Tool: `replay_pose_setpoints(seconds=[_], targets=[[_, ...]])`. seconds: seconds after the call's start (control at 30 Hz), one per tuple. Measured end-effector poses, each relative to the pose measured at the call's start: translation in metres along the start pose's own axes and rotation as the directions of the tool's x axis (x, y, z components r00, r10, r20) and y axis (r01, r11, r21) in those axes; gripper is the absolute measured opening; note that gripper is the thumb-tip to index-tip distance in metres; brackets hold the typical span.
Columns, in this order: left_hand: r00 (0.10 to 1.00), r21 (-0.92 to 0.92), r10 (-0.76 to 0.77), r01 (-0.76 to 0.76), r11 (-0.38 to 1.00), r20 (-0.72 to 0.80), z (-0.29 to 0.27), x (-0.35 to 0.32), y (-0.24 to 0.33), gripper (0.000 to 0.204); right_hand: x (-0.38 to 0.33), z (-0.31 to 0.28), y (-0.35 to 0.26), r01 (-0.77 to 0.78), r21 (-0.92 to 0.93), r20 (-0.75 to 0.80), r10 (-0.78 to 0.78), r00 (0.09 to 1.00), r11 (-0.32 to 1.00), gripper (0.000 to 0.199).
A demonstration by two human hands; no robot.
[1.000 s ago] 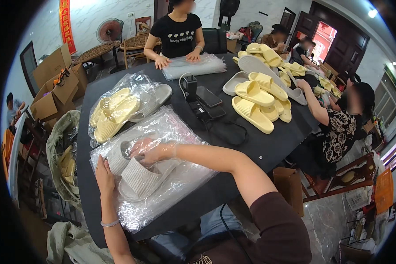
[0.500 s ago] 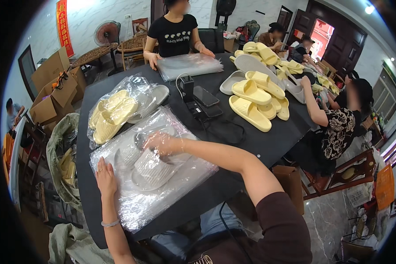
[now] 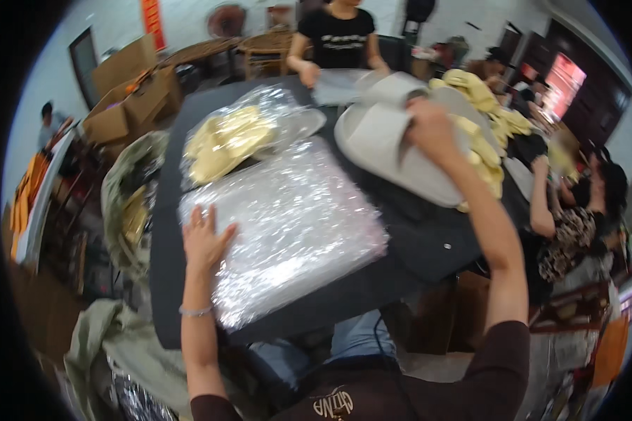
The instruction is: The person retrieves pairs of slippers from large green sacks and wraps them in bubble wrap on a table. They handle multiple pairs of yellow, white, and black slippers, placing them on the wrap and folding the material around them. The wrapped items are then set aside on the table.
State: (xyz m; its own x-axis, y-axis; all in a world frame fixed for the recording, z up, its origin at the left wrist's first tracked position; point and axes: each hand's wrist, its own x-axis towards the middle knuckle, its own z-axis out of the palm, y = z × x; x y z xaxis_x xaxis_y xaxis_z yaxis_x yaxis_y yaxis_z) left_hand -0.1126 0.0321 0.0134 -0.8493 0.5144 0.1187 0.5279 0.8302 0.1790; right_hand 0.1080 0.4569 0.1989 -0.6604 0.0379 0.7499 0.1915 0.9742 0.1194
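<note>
A busy packing room, cardboard boxes stacked against the far wall, surrounds a dark, cloth-covered tabletop [image 3: 428, 242] where several people work. The person's left hand [image 3: 205, 238] lies flat, fingers spread, on the near-left edge of a stack of clear, crinkled plastic bags [image 3: 288, 224]. The right hand [image 3: 432, 130] is raised beyond the stack, fingers clamped on a pair of pale grey foam slippers [image 3: 393, 144] held above the tabletop, soles facing the camera. Just left of that hand sits a clear bag filled with pale yellow slippers [image 3: 225, 140]; behind and to its right is a heap of loose yellow slippers [image 3: 481, 140]. Across the tabletop a person in a black T-shirt [image 3: 337, 38] handles more plastic.

To do this step well, the pair should probably be kept pinched together and level while the left hand pins the bags so the top one does not slide.

Half a second earlier, the right hand was low on the plastic stack, pressing on grey slippers there; it has since swung up and away with the pair, while the left hand has stayed at the stack's edge.
</note>
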Motion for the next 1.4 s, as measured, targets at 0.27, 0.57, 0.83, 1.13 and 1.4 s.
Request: replay_pose_setpoints(seconds=[0.27,0.57,0.83,1.13,1.4], targets=[[0.974,0.093,0.098,-0.080,0.992,-0.205,0.000,-0.003,0.005,0.083,0.068,-0.045,-0.132,0.027,0.520,-0.166,0.069,0.984,0.854,0.027],[0.944,-0.514,0.253,-0.328,0.793,-0.211,0.024,0.001,-0.024,0.058,-0.029,0.121,-0.340,-0.354,0.662,0.411,0.075,0.909,0.661,0.033],[0.922,-0.405,0.314,-0.382,0.830,-0.227,0.065,0.019,-0.048,0.052,-0.042,0.134,-0.327,-0.473,0.594,0.566,0.079,0.821,0.651,0.016],[0.984,0.000,0.179,-0.179,0.984,-0.005,0.017,0.013,0.001,0.055,-0.071,0.145,-0.216,-0.561,0.207,0.459,0.427,0.779,0.801,0.020],[0.981,-0.028,-0.138,0.136,0.990,-0.134,0.021,0.028,-0.025,0.058,-0.082,0.142,-0.202,-0.609,0.241,0.349,0.518,0.781,0.755,0.028]])
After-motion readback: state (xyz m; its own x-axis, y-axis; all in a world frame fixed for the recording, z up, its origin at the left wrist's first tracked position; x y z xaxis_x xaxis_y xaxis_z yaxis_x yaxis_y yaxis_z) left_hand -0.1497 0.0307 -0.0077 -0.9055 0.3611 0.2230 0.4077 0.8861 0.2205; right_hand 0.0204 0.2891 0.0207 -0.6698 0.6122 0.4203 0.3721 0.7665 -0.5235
